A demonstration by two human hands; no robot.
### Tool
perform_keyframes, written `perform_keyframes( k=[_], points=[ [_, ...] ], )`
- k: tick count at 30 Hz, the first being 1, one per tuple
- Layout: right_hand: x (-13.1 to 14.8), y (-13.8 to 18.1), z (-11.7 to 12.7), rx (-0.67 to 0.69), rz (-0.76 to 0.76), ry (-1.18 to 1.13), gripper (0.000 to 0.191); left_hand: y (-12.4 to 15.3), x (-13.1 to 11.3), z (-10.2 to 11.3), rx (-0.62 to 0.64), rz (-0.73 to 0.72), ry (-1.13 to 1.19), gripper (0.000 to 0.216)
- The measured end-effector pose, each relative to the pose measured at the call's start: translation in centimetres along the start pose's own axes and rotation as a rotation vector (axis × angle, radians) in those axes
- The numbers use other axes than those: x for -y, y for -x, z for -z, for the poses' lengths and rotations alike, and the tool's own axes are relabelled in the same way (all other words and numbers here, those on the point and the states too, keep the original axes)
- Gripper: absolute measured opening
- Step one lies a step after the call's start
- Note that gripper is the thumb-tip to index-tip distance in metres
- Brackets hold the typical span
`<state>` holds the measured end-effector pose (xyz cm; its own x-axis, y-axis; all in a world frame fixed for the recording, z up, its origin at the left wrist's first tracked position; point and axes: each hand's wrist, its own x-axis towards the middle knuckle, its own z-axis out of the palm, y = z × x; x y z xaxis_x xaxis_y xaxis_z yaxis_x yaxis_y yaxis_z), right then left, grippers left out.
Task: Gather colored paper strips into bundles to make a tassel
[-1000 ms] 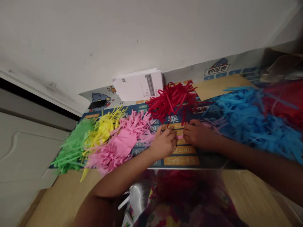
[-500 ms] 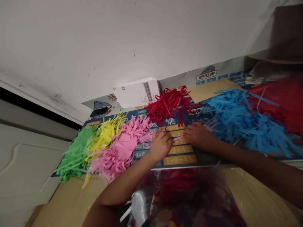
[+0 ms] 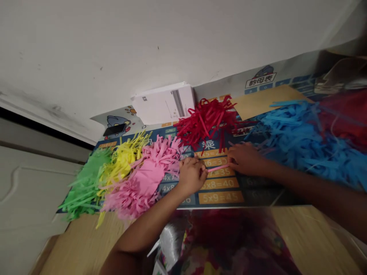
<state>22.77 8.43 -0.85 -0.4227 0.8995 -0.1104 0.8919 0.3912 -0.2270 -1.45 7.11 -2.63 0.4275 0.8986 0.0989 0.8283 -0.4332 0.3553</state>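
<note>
Support surface: chart-covered table (image 3: pixel 222 198), located beneath the left fingers (image 3: pixel 200 167) and right fingers (image 3: pixel 232 157). Outward from the left fingers: pink fringe (image 3: pixel 149 177), yellow fringe (image 3: pixel 125 160), green fringe (image 3: pixel 91 175). Beyond the fingers: red fringe (image 3: pixel 208 121), then white barcoded pack (image 3: pixel 162 107). Right of the right fingers: blue fringe (image 3: pixel 301 141); tan sheet (image 3: pixel 265 102) farther back. Back left of the left fingers: dark flat rectangle (image 3: pixel 115 131).

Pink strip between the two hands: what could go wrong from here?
The narrow pink strip spans the gap between the left hand and right hand; a hard pull might tear it or slip it loose.
The left hand is close beside the pink fringe and could snag it.
Some yellow strips hang over the table's front edge and might slide off.
</note>
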Motion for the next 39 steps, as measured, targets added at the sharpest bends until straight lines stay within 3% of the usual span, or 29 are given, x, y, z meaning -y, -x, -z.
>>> perform_keyframes(
  k=[4, 8, 11, 14, 17, 21, 23, 26, 28, 32, 39],
  points=[
    [0.1, 0.1, -0.1, -0.055, 0.075, 0.055, 0.006, 0.3, 0.3, 0.0, -0.057, -0.111, -0.04, 0.008],
    [0.1, 0.6, -1.2, -0.246, 0.428, 0.126, 0.01, 0.8, 0.2, -0.3, -0.162, -0.421, -0.186, 0.015],
    [0.3, 0.3, -2.2, -0.35, 0.573, 0.23, 0.016, 0.6, -0.2, -0.9, -0.198, -0.495, -0.294, 0.02],
    [0.7, -0.4, -2.7, -0.368, 0.63, 0.309, 0.024, -0.3, -0.9, -1.5, -0.176, -0.54, -0.336, 0.018],
    [1.6, -0.2, -2.1, -0.373, 0.526, 0.197, 0.026, -1.0, -1.6, -1.1, -0.195, -0.553, -0.353, 0.021],
    [3.7, 2.6, 0.3, -0.416, 0.339, 0.011, 0.022, 0.7, -2.6, 1.8, -0.414, -0.642, -0.319, 0.009],
    [4.7, 4.3, 1.4, -0.288, 0.245, -0.316, 0.021, 2.5, -3.3, 3.7, -0.491, -0.686, -0.252, 0.01],
    [5.9, 6.0, 2.2, 0.045, 0.09, -0.96, 0.03, 5.0, -4.6, 6.1, -0.571, -0.718, -0.175, 0.011],
    [6.7, 6.6, 2.0, 0.15, -0.029, -1.298, 0.039, 6.0, -5.4, 7.0, -0.6, -0.711, -0.136, 0.011],
    [8.8, 7.5, 0.5, -0.003, -0.109, -1.573, 0.038, 7.3, -6.7, 6.8, -0.617, -0.586, 0.011, 0.013],
    [11.3, 9.3, -2.7, -0.408, -0.211, -1.57, 0.03, 8.8, -8.0, 4.0, -0.543, -0.188, 0.523, 0.011]
  ],
)
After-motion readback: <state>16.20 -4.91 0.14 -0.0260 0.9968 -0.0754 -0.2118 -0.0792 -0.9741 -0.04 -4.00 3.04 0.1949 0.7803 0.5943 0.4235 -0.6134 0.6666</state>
